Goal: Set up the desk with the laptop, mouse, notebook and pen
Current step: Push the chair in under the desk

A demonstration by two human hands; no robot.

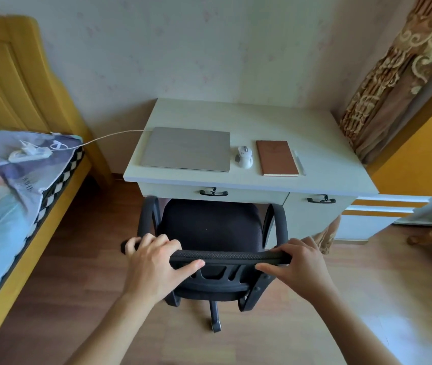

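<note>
On the white desk (275,119) lie a closed silver laptop (186,148) at the left, a white mouse (244,156) beside it, a brown notebook (279,158) and a pale pen (300,162) along the notebook's right edge. A black office chair (209,225) stands in front of the desk, seat toward it. My left hand (154,262) grips the left end of the chair's backrest top. My right hand (299,264) grips its right end, fingers over the top and thumb underneath.
A white cable (109,135) runs from the laptop to a power strip (29,154) on the bed (12,201) at the left. A patterned curtain (394,83) hangs right of the desk. Two drawers with black handles (213,192) face the chair. The floor is wood.
</note>
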